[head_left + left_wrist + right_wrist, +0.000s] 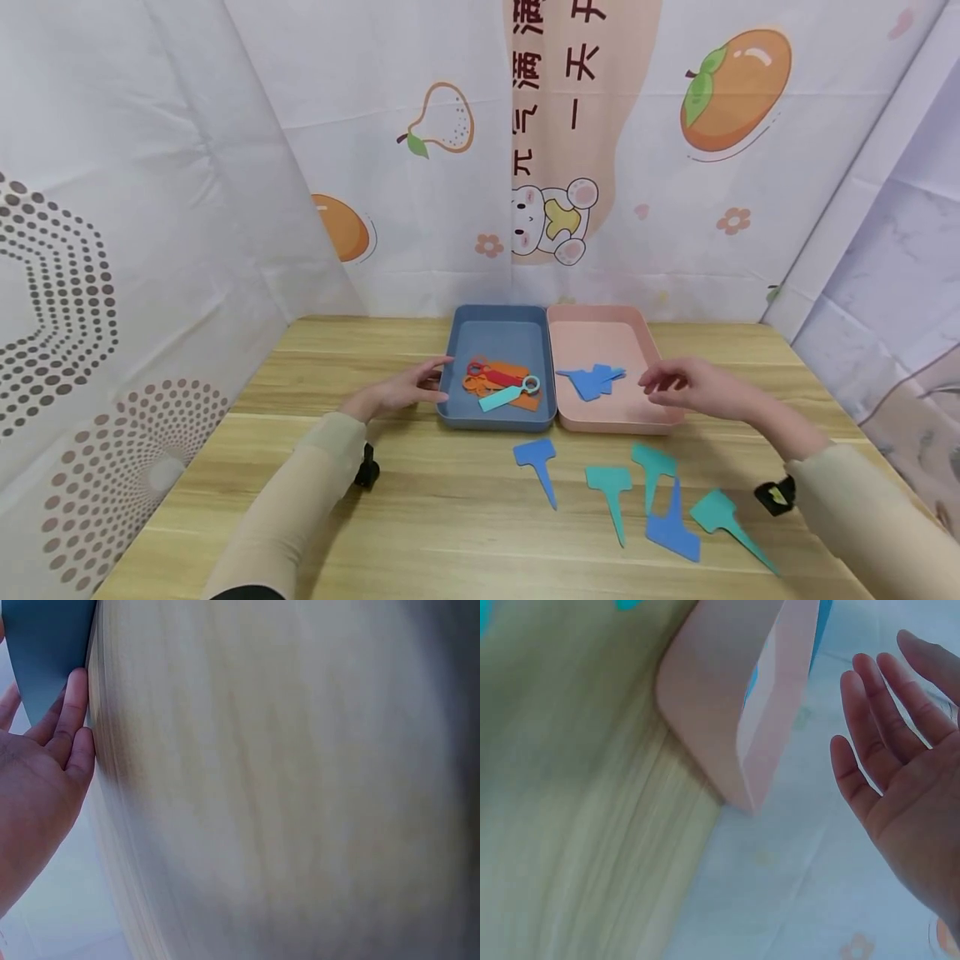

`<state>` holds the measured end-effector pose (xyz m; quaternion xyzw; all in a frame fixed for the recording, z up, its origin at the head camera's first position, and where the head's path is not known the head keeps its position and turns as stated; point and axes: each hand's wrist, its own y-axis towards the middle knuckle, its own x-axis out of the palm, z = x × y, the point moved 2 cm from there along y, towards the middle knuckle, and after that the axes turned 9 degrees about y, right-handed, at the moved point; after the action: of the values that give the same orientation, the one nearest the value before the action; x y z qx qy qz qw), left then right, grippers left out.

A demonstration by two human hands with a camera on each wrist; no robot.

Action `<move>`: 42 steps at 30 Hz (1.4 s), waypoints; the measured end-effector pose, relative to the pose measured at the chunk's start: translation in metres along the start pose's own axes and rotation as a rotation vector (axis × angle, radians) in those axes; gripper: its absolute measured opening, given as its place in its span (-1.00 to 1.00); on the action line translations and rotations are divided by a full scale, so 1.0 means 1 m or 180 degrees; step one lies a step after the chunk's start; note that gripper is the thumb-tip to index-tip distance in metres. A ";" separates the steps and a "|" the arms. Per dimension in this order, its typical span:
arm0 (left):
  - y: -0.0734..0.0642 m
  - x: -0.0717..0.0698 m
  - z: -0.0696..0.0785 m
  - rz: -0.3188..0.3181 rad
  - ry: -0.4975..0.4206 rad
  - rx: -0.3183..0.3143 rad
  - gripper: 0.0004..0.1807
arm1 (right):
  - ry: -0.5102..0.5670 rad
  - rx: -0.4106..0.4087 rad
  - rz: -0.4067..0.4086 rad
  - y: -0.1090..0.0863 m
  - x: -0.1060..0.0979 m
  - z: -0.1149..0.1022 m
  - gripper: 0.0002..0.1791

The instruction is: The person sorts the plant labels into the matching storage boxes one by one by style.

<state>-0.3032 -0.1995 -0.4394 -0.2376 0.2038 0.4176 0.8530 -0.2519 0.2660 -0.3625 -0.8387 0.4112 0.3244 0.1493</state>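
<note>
My left hand [401, 388] rests its fingers against the left wall of the blue tray [497, 423]. In the left wrist view the fingers [73, 712] lie nearly straight along that wall. Inside this tray are orange tags, a red tag [504, 377] and a teal ring-ended tag [501, 398]. Over the right edge of the pink tray [611, 422] hovers my right hand [701, 387], fingers loosely bent and holding nothing. Several blue T-shaped plant labels [591, 383] lie overlapped in the pink tray.
In front of the trays lie a blue plant label [537, 454], another blue one [672, 533] and teal ones, including one [610, 482] beneath the pink tray. The wooden table [420, 525] ends at a printed curtain [435, 208] behind the trays.
</note>
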 end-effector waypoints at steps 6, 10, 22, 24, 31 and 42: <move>0.001 0.001 -0.001 -0.0019 -0.0022 0.0010 -0.20 | -0.0228 -0.0251 0.0227 -0.045 -0.003 0.010 -0.81; 0.001 0.000 -0.001 -0.0030 -0.0017 0.0049 -0.19 | -0.0366 -0.0320 0.0322 -0.072 -0.001 0.021 -0.79; -0.001 0.000 0.001 -0.0032 -0.0040 0.0081 -0.21 | 0.0118 -0.0243 0.0112 -0.118 0.030 0.060 -0.73; -0.001 0.000 0.001 -0.0029 -0.0012 0.0075 -0.21 | 0.0187 -0.0261 0.0051 -0.120 0.034 0.063 -0.69; 0.000 0.000 -0.001 -0.0021 0.0019 0.0028 -0.20 | 0.0366 -0.0392 -0.0085 -0.117 0.044 0.065 -0.60; -0.003 0.000 0.002 -0.0044 -0.0040 0.0035 -0.19 | 0.0498 -0.0459 -0.0208 -0.112 0.048 0.066 -0.61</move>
<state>-0.3009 -0.1998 -0.4370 -0.2317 0.1991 0.4121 0.8584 -0.1697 0.3411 -0.4449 -0.8830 0.3696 0.2816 0.0665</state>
